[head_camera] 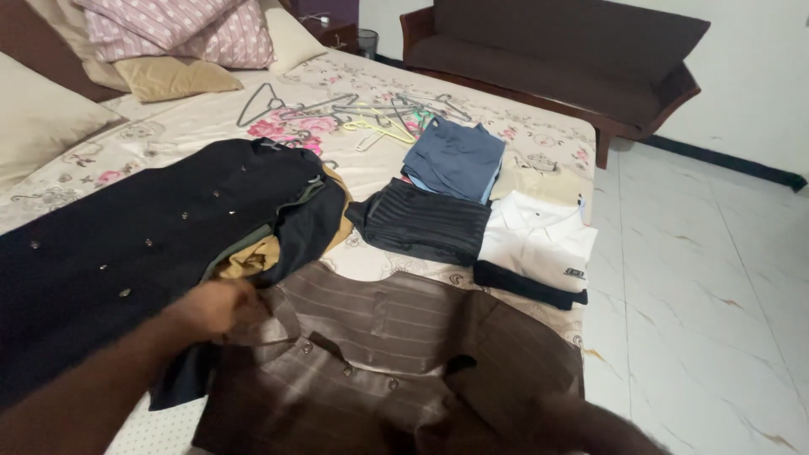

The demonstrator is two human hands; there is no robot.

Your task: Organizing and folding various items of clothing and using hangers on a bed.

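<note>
A brown striped button shirt [396, 329] lies spread face up on the near edge of the bed [168, 126]. My left hand [215, 307] is closed on the shirt's left shoulder, beside the collar. My right hand [590, 425] is a dark blur at the bottom edge, over the shirt's right sleeve; its fingers are not clear. Left of the shirt lies a long black buttoned garment [126, 244], partly covering a mustard cloth [253, 257].
Beyond the shirt sit folded clothes: a black striped piece [425, 221], a blue stack [455, 156] and a white polo [539, 236]. Several hangers [371, 114] lie mid-bed, pillows [177, 34] at the head. A dark sofa [556, 50] stands across the tiled floor [699, 253].
</note>
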